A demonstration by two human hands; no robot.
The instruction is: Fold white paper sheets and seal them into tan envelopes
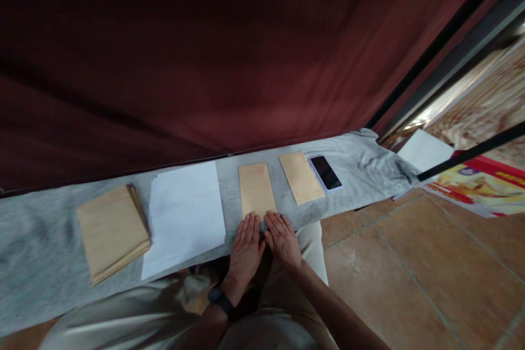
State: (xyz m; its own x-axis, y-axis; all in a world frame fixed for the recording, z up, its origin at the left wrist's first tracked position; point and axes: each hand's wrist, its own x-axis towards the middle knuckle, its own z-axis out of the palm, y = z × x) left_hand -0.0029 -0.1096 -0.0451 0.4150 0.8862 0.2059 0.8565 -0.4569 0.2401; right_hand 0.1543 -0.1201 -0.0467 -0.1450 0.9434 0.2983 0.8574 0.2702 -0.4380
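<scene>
Phone [325, 171] beside brown envelopes [279, 185]

Bare forearms, a black wristband [221, 301] on the left wrist, and light beige trousers [283, 306].

Home floor workspace — tiled floor [410, 284], maroon curtain [205, 54].

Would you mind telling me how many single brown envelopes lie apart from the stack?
2: one envelope under both hands' fingertips, another envelope beside the phone. The stack at left holds several, count unclear.
</scene>
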